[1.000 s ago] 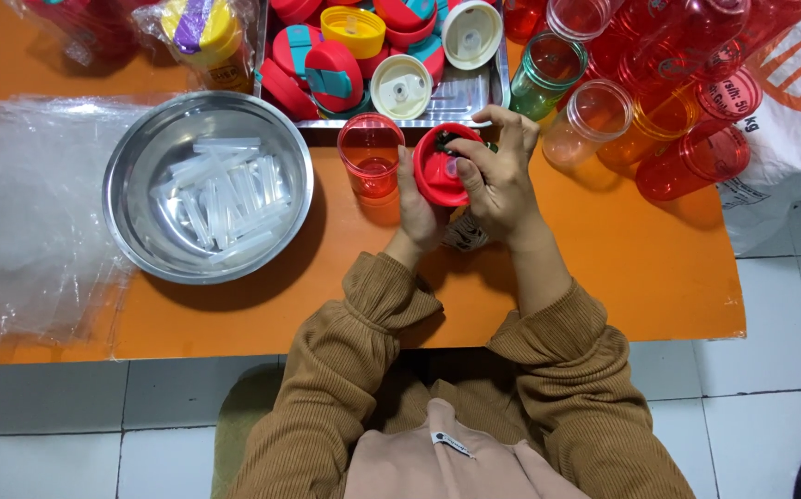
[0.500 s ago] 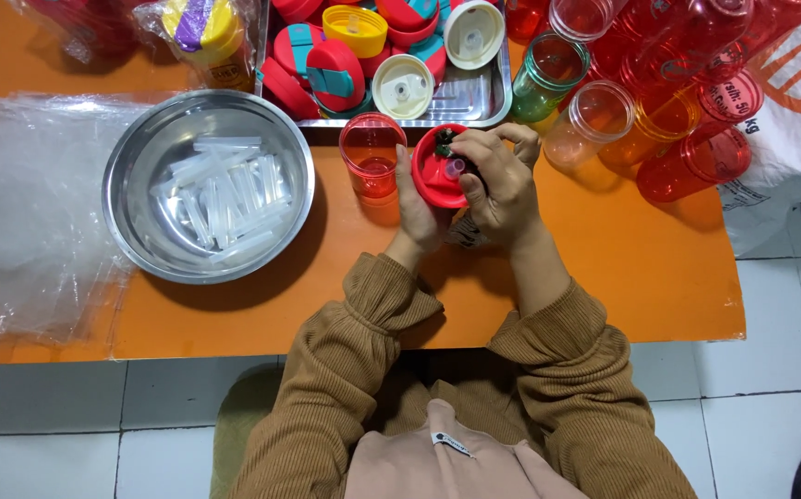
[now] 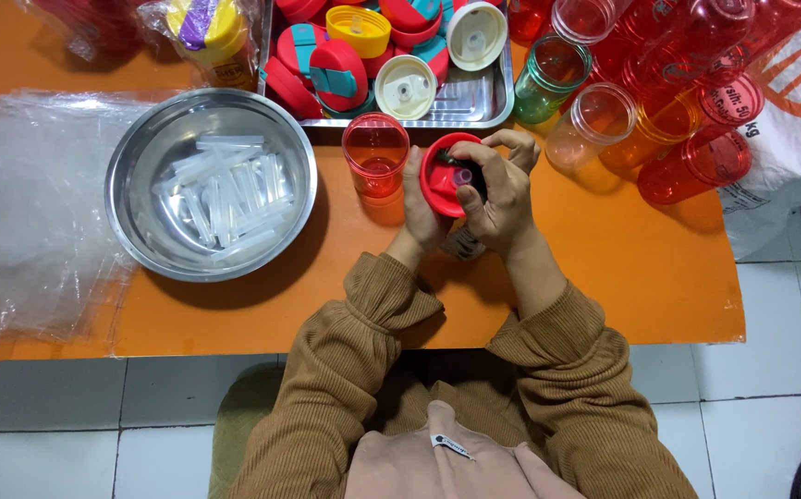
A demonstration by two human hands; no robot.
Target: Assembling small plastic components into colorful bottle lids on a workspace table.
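Red lid sits upright between our two hands, just above the orange table near its middle. Our left hand wraps it from the left side, fingers closed on its rim. Our right hand curls over its right side, fingertips pressed into its inner face. A red cup stands just beside, a steel bowl of clear strips farther left.
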